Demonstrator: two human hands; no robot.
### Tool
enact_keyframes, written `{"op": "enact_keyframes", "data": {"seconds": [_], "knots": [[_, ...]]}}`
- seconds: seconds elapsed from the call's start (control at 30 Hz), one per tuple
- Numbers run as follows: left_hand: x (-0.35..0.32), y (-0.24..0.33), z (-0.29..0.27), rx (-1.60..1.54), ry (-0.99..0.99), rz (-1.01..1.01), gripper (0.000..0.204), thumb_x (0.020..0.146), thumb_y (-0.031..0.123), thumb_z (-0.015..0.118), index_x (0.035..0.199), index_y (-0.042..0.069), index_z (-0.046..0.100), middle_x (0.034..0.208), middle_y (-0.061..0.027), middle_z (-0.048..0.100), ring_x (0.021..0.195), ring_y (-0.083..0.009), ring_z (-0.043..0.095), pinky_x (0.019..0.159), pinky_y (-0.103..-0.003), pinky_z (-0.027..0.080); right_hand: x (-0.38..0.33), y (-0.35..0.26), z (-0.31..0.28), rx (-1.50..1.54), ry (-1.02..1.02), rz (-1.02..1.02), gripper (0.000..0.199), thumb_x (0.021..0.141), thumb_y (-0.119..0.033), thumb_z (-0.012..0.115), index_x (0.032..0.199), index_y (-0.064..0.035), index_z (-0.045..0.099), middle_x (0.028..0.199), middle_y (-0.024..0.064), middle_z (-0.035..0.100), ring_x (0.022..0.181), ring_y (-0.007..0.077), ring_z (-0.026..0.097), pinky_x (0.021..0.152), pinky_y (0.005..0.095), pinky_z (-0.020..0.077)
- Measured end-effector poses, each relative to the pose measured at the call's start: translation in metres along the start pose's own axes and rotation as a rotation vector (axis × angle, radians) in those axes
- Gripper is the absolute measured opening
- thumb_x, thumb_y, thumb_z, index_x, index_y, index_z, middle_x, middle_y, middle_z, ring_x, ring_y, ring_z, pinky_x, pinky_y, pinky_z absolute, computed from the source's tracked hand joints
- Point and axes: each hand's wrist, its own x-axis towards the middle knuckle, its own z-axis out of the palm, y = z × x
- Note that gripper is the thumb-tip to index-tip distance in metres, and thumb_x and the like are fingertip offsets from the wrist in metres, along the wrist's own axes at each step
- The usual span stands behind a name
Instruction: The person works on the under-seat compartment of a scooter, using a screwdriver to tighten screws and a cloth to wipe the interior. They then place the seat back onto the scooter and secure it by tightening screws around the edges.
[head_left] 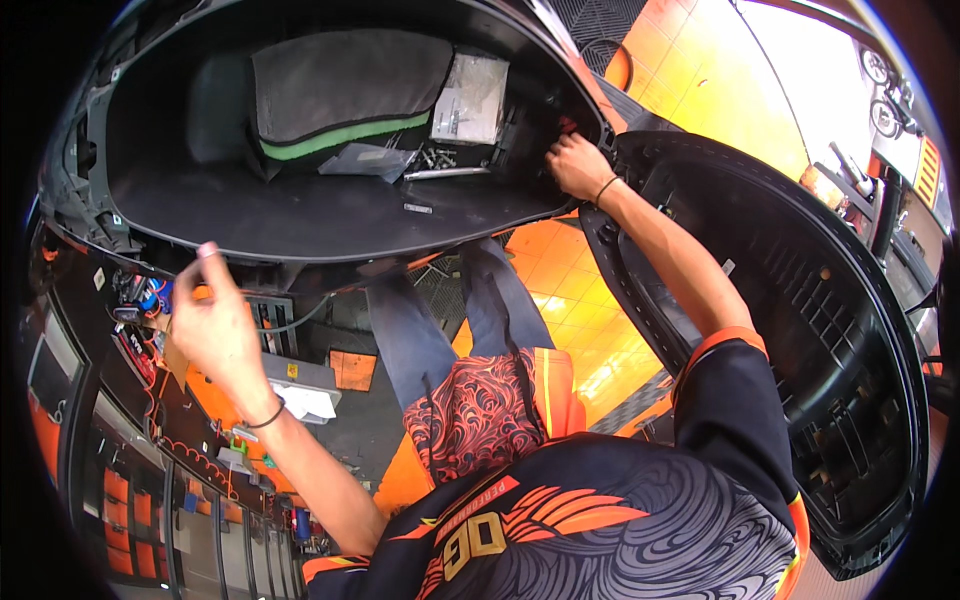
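Left hand (215,325) raised, right hand (577,165) reaching
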Motion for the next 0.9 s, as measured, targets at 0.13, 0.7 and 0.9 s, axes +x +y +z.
{"op": "enact_keyframes", "data": {"seconds": [0.13,0.7,0.9], "knots": [[0.054,-0.021,0.028,-0.016,0.371,0.095,0.075,0.096,0.045,0.063,0.14,-0.012,0.042,0.14,-0.0317,0.05,0.13,-0.0453,0.05,0.107,-0.047,0.041,0.002,-0.014,0.012,-0.025,-0.267,0.082,0.022,0.087,-0.022,0.057,0.085,-0.0155,0.079,0.086,0.0088,0.076,0.084,0.027,0.073,0.077,0.0402,0.0536],[0.093,-0.042,0.08,-0.141,0.367,-0.145,0.058,0.103,0.036,0.043,0.126,-0.017,0.05,0.126,-0.0377,0.057,0.126,-0.0559,0.045,0.12,-0.05,0.024,0.007,-0.03,0.007,-0.021,-0.205,0.174,0.028,0.09,-0.025,0.054,0.08,-0.0178,0.079,0.084,0.0051,0.076,0.084,0.022,0.073,0.076,0.0386,0.0483],[0.094,-0.027,0.084,-0.118,0.395,-0.07,0.054,0.103,0.034,0.045,0.115,-0.018,0.054,0.112,-0.0396,0.061,0.111,-0.0531,0.057,0.104,-0.053,0.04,0.004,-0.022,0.011,0.067,-0.109,0.201,0.019,0.078,-0.024,0.061,0.07,-0.0158,0.076,0.072,0.0087,0.072,0.074,0.025,0.071,0.071,0.0384,0.0481]]}}
